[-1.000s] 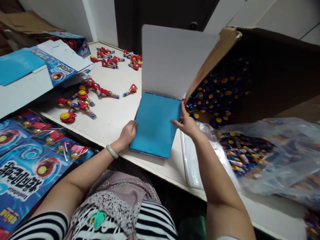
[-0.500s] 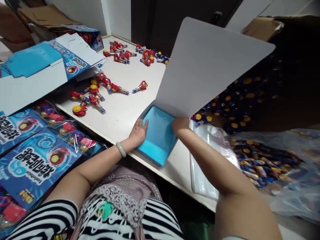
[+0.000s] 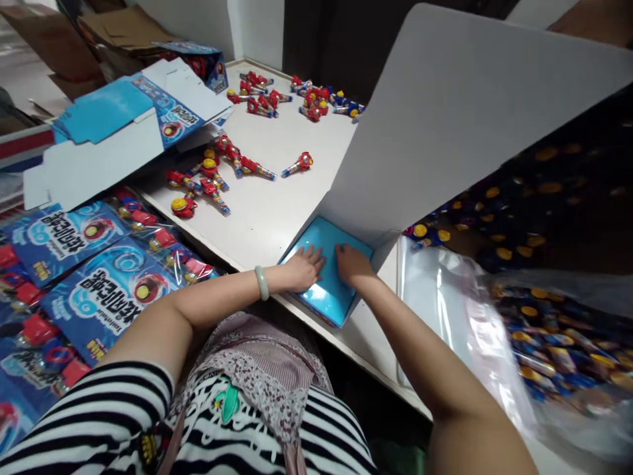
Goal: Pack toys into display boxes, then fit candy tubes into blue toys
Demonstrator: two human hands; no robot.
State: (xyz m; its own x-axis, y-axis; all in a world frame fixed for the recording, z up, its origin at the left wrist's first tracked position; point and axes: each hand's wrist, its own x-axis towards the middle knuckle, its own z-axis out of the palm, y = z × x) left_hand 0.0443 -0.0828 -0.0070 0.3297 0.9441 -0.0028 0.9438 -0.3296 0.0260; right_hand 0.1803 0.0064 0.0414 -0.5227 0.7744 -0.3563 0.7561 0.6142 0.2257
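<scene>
A display box with a blue inside (image 3: 331, 297) stands at the table's front edge, its tall grey-white back panel (image 3: 435, 112) upright behind it. My left hand (image 3: 302, 268), below a pale bangle (image 3: 262, 284), lies on the blue surface with its fingers spread. On the right half of that surface rests my right hand (image 3: 352, 264), fingertips down and slightly bent, gripping nothing that I can see. Small red toys with tube-shaped handles lie on the table beyond, a single one (image 3: 298, 164) nearest the box.
Flattened printed cartons (image 3: 113, 138) are stacked at the left. Bagged, filled display boxes (image 3: 113, 290) sit at the lower left. Clear plastic bags (image 3: 435, 297) lie right of the box, beside a heap of dark blue and yellow toys (image 3: 558, 343).
Both hands have moved from the box's sides onto the blue surface inside. My view has shifted, so the table and cartons appear farther right.
</scene>
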